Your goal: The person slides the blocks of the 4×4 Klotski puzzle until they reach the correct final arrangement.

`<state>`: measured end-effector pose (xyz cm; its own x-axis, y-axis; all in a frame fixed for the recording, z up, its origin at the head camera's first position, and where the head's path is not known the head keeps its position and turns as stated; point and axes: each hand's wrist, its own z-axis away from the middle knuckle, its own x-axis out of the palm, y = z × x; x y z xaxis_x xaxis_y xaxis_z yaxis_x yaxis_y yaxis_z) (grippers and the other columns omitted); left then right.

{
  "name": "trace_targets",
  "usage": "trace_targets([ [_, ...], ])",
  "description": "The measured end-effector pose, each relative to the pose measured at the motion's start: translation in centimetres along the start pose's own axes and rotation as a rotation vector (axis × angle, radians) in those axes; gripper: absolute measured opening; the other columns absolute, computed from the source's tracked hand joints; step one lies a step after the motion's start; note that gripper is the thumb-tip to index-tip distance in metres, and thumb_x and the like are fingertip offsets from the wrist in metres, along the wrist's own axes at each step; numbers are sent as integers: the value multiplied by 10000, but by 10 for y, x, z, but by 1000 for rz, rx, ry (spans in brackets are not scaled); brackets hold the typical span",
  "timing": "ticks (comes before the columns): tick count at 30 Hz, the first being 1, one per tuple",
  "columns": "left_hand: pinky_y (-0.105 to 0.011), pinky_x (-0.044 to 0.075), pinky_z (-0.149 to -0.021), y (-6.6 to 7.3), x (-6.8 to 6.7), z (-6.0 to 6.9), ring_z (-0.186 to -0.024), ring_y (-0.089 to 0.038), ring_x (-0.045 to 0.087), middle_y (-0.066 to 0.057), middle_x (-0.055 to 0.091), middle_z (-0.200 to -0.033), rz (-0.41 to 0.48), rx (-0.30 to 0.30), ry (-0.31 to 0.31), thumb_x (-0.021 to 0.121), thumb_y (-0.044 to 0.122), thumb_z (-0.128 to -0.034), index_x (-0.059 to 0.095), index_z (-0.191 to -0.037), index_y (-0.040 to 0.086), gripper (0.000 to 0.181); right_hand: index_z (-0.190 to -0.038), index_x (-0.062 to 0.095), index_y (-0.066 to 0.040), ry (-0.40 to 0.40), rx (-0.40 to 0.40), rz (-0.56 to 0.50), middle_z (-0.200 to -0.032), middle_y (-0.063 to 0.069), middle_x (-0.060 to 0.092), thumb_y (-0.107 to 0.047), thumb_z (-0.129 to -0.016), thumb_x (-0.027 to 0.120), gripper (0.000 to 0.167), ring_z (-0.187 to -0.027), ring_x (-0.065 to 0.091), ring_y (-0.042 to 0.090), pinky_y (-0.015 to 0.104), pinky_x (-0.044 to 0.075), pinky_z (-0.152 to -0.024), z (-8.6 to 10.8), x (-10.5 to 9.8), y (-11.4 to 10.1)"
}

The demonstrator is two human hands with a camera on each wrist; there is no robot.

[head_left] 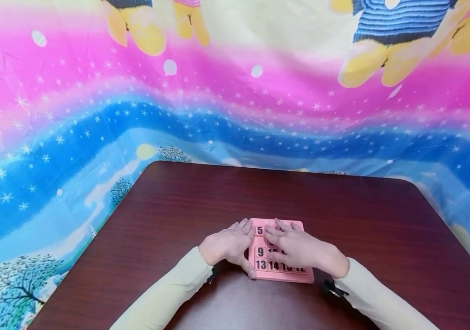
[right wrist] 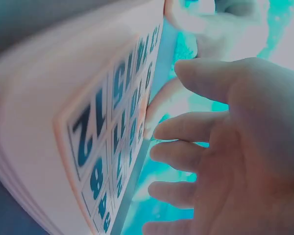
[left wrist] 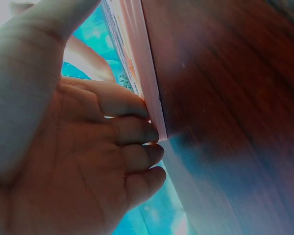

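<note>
A pink sliding number puzzle point(head_left: 276, 277) with black-numbered square tiles lies flat on the table. My left hand point(head_left: 232, 243) rests along its left side, thumb by the lower left corner and fingers by the upper left. In the left wrist view, those fingers touch the puzzle's edge point(left wrist: 146, 58). Over the tiles spreads my right hand point(head_left: 298, 247), its fingers fairly straight and hiding the middle and upper right numbers. The right wrist view shows the tiled face point(right wrist: 105, 142) beside the right hand point(right wrist: 230, 152), its fingers apart and not curled round anything.
The dark brown wooden table point(head_left: 202, 192) has rounded far corners. Behind and around it hangs a printed cloth point(head_left: 218, 101) in pink, blue and cream with snowflakes, trees and cartoon figures. Black bands show at both cuffs of the pale sleeves point(head_left: 169, 284).
</note>
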<state>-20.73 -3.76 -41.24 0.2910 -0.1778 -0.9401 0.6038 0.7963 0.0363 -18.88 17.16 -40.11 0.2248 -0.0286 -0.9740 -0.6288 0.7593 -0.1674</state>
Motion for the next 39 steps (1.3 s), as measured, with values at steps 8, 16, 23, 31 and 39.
trace_targets([
  [8,-364,189,-1264,-2,1,-1,-1534,-268,151,-151,175,-1642,12,12,14,730,753,-649,264,-1545,31,1241,-1463,468,-90,-36,17,-4,-1562,128,386,-416,-980,553,589,-1479,239,431,693,261,-1137,-15,0,6],
  [16,-351,182,-1265,-1,0,0,-1536,-258,145,-139,169,-1644,-9,5,2,710,770,-653,263,-1548,43,1237,-1473,455,-101,-58,39,-22,-1571,101,379,-431,-976,552,604,-1491,232,398,693,252,-1141,-19,4,6],
  [23,-364,191,-1263,-1,0,1,-1532,-270,158,-152,195,-1636,-17,22,9,705,767,-665,271,-1543,30,1225,-1470,461,-103,-50,22,12,-1552,92,414,-435,-974,549,603,-1488,243,394,694,274,-1131,-14,7,-1],
  [31,-349,193,-1262,0,0,1,-1534,-256,157,-139,184,-1641,-22,5,6,704,770,-663,262,-1549,46,1226,-1428,515,-84,14,-39,52,-1500,113,485,-387,-971,554,550,-1439,336,422,697,312,-1104,-3,12,-10],
  [39,-353,196,-1261,0,-1,2,-1532,-264,163,-147,180,-1641,-18,9,9,714,757,-665,258,-1548,37,1227,-1451,490,-107,1,-11,38,-1532,104,444,-418,-973,549,574,-1459,310,406,690,285,-1127,3,9,-8],
])
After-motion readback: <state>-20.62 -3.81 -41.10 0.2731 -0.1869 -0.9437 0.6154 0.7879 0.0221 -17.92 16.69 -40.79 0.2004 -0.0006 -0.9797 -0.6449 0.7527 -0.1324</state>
